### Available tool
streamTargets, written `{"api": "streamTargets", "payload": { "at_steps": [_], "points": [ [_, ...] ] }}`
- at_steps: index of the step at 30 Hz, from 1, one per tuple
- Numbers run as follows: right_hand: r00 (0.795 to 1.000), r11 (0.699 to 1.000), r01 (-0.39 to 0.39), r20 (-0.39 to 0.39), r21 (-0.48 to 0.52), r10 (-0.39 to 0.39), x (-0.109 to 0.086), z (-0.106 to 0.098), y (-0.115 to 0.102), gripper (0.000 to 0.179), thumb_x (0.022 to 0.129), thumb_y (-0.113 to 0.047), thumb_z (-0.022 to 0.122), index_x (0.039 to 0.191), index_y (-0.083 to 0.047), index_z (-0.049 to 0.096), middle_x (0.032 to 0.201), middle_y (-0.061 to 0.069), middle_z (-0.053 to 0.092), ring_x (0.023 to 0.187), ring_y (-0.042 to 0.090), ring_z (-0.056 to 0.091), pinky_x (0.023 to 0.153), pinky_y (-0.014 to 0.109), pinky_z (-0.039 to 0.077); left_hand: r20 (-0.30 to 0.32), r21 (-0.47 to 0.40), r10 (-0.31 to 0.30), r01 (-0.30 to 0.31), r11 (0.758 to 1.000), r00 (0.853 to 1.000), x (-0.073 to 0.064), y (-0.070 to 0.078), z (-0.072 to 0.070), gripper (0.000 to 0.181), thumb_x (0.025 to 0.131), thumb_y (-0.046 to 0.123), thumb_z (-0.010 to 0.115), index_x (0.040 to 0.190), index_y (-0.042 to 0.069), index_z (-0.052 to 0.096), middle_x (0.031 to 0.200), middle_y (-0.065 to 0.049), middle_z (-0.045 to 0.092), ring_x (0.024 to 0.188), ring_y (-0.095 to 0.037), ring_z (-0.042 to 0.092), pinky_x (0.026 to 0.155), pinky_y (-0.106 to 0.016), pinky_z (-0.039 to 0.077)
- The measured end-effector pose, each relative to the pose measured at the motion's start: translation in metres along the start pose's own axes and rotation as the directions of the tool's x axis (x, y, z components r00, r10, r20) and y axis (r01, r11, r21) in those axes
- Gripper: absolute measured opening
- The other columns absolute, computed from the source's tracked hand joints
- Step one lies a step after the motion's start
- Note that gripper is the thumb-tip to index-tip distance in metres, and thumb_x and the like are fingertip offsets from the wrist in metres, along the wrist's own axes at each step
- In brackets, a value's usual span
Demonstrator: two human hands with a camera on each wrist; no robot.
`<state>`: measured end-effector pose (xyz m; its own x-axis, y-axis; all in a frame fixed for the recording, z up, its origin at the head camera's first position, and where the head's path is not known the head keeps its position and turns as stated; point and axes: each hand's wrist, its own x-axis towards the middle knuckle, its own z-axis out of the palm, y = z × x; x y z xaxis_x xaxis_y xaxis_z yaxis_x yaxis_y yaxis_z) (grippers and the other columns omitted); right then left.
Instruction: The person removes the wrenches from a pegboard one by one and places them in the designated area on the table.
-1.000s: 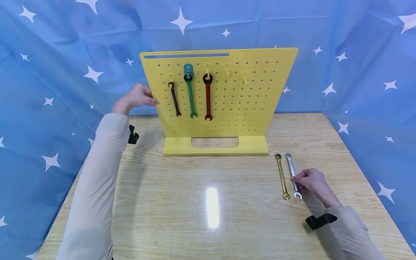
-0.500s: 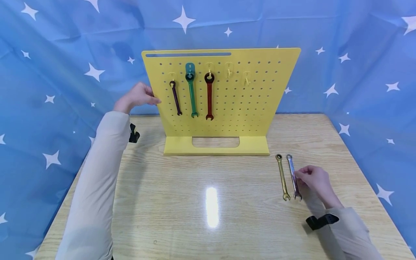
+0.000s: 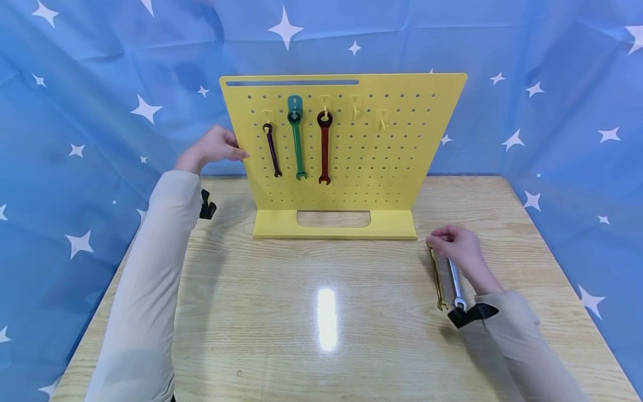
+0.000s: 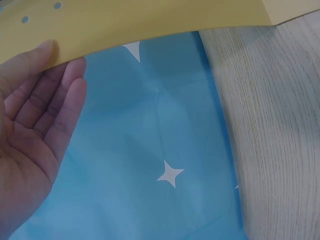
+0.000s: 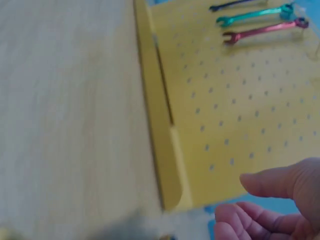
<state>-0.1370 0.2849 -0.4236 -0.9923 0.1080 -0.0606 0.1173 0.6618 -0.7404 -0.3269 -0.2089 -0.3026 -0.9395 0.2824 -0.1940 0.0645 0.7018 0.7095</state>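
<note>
My left hand pinches the left edge of the yellow pegboard; in the left wrist view the thumb lies on its front and the fingers are behind. A purple wrench, a green wrench and a red wrench hang from its hooks. My right hand has its fingertips right at the upper end of a gold wrench; whether it grips it I cannot tell. The right wrist view shows thumb and fingers apart. A silver wrench lies alongside, its upper end hidden.
Two yellow hooks, one at the middle and one farther right, carry nothing. The board's foot stands on the wooden table. A blue curtain with white stars hangs behind and at the sides.
My right hand has left the middle of the silver wrench and moved up and left to the gold wrench's upper end. My left hand stays at the board's edge.
</note>
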Motion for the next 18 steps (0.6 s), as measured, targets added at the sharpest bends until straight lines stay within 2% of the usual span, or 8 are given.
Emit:
{"api": "streamTargets", "payload": {
  "at_steps": [5, 10, 15, 18],
  "points": [
    [0.998, 0.996, 0.055, 0.011, 0.070, -0.056, 0.012, 0.015, -0.025, 0.029, 0.090, -0.016, 0.063, 0.104, 0.009, 0.060, 0.082, 0.012, 0.064, 0.065, 0.013, 0.062, 0.057, 0.023, 0.052, 0.001, 0.004, 0.000, 0.000, 1.000, 1.000, 0.000, 0.000, -0.001, 0.032, 0.087, 0.017, 0.068, 0.110, -0.005, 0.066, 0.090, -0.005, 0.072, 0.071, -0.008, 0.063, 0.092, -0.044, 0.046],
    [0.998, 0.984, 0.054, 0.031, 0.172, -0.060, 0.024, 0.032, -0.047, 0.028, 0.090, -0.015, 0.064, 0.103, 0.009, 0.060, 0.083, 0.012, 0.063, 0.068, 0.010, 0.062, 0.061, 0.023, 0.053, 0.003, 0.007, 0.001, -0.001, 1.000, 1.000, -0.002, 0.001, 0.000, 0.032, 0.087, 0.017, 0.068, 0.110, -0.005, 0.065, 0.093, -0.007, 0.071, 0.072, -0.008, 0.063, 0.092, -0.043, 0.047],
    [0.997, 0.972, 0.059, 0.040, 0.229, -0.070, 0.036, 0.046, -0.068, 0.028, 0.089, -0.016, 0.064, 0.104, 0.007, 0.061, 0.086, 0.011, 0.063, 0.072, 0.014, 0.063, 0.066, 0.025, 0.054, 0.002, 0.008, 0.009, -0.009, 1.000, 1.000, 0.000, 0.000, 0.000, 0.032, 0.087, 0.018, 0.068, 0.110, -0.005, 0.065, 0.092, -0.007, 0.072, 0.071, -0.008, 0.064, 0.090, -0.041, 0.048],
    [0.994, 0.964, 0.090, 0.037, 0.249, -0.102, 0.043, 0.052, -0.081, 0.028, 0.089, -0.016, 0.065, 0.104, 0.007, 0.062, 0.087, 0.012, 0.063, 0.070, 0.009, 0.061, 0.067, 0.023, 0.054, -0.003, 0.012, 0.012, -0.012, 1.000, 1.000, 0.001, -0.001, 0.000, 0.031, 0.087, 0.017, 0.068, 0.109, -0.005, 0.066, 0.089, -0.005, 0.072, 0.071, -0.007, 0.064, 0.089, -0.040, 0.048]
  ]
}}
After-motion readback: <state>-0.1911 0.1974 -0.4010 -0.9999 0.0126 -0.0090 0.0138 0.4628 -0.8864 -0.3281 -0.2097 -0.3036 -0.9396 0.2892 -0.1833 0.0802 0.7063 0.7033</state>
